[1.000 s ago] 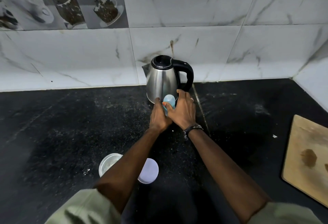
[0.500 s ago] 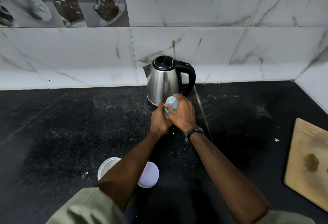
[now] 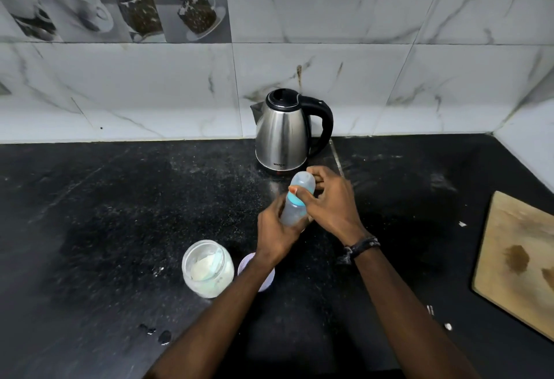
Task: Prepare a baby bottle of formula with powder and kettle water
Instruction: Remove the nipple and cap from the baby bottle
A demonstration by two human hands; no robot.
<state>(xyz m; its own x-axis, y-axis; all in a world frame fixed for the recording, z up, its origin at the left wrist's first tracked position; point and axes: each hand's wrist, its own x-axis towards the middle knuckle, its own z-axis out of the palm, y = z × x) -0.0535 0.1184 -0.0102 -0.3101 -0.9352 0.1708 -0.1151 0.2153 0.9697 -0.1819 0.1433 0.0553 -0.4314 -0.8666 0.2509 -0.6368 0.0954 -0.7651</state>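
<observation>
I hold the baby bottle (image 3: pixel 295 209) just near of the kettle (image 3: pixel 284 135), left hand (image 3: pixel 277 233) gripping its body, right hand (image 3: pixel 331 201) fingers curled round its cap (image 3: pixel 303 183); I'd twist gently, keeping it upright.

We look from one head-worn camera, forward and steeply down onto a dark countertop (image 3: pixel 120 228). The view faces the marble-tiled wall (image 3: pixel 329 18), with a kettle (image 3: pixel 284 132) standing near its foot at mid-frame. Both forearms run up from the bottom edge, close beneath us. The wide lens bends the counter's edges. No second view shares the scene.
</observation>
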